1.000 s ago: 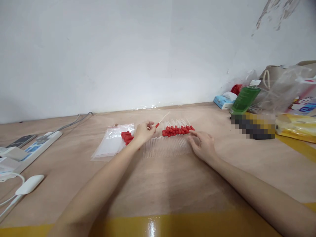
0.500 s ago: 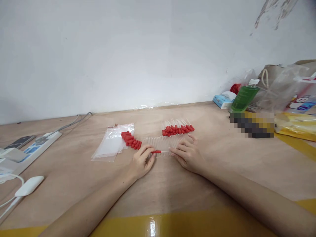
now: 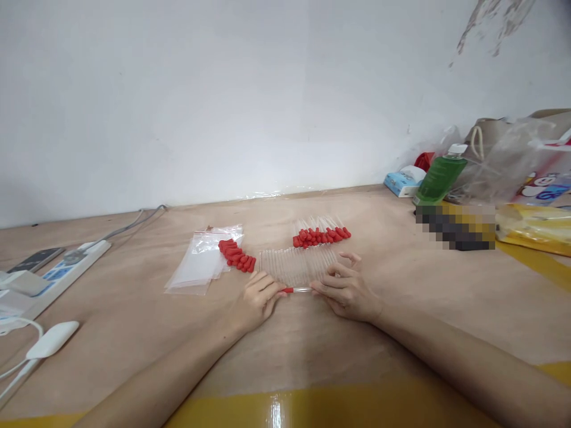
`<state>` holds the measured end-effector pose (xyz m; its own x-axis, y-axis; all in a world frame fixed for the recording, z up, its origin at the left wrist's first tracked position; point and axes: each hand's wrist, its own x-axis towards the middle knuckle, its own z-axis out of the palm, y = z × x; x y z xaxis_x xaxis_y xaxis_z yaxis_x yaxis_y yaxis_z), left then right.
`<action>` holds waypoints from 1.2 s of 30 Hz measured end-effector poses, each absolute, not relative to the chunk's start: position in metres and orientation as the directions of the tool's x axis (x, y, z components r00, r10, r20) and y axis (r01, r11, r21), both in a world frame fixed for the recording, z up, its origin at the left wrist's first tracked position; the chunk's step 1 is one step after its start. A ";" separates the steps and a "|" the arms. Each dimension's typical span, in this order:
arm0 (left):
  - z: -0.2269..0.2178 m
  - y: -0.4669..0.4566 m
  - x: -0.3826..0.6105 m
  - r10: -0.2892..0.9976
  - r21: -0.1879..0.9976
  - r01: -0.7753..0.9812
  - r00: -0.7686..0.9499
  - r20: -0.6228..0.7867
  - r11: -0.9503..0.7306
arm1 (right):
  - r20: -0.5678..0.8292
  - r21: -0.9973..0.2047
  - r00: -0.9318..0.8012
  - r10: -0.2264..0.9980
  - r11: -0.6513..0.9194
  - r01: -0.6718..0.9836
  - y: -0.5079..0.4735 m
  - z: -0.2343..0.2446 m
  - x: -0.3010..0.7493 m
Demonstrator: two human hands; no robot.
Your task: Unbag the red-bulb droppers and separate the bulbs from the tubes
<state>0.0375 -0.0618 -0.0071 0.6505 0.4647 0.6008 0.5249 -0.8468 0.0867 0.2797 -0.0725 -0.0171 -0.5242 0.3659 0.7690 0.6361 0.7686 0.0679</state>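
My left hand (image 3: pixel 259 297) is closed in a pinch on a red rubber bulb (image 3: pixel 288 290). In line with it, my right hand (image 3: pixel 345 289) pinches a clear thin tube (image 3: pixel 301 290), whose near end meets the bulb; how deep it sits inside is hidden. Just beyond my hands lies a row of clear tubes (image 3: pixel 294 264) side by side. A pile of loose red bulbs (image 3: pixel 237 255) rests left of the row. Behind it lie several tubes with red bulbs on their ends (image 3: pixel 321 236).
Clear plastic bags (image 3: pixel 196 261) lie flat under part of the bulb pile. At left are a power strip (image 3: pixel 53 276) and a white charger (image 3: pixel 52 339). To the right stand a green bottle (image 3: pixel 441 175), a tissue pack (image 3: pixel 404 181) and plastic bags.
Both hands have moved a little toward me, bringing the tube and bulb off the row to its near side. The view has hardly shifted.
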 end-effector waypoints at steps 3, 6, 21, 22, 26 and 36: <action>-0.007 -0.061 0.039 0.458 0.094 0.508 0.663 0.592 -0.856 | 0.783 0.102 -0.524 0.337 0.761 0.641 -0.073 -0.017 0.278; -0.006 -0.060 0.039 0.449 0.094 0.498 0.663 0.599 -0.862 | 0.788 0.139 -0.533 0.309 0.753 0.643 -0.075 -0.018 0.278; 0.030 -0.024 -0.013 0.653 0.305 0.808 0.126 0.747 -0.504 | 0.809 -0.185 -0.178 0.560 0.531 0.827 -0.050 -0.008 0.299; 0.038 -0.014 -0.020 0.704 0.332 0.820 0.117 0.701 -0.467 | 0.807 -0.202 -0.162 0.568 0.523 0.828 -0.050 -0.008 0.295; 0.057 0.012 -0.044 0.871 0.412 0.842 0.129 0.474 -0.348 | 0.787 -0.218 -0.155 0.597 0.504 0.836 -0.048 -0.007 0.282; 0.045 0.023 -0.053 0.935 0.410 0.866 0.158 0.317 -0.285 | 0.732 -0.250 -0.100 0.674 0.402 0.881 -0.039 -0.011 0.257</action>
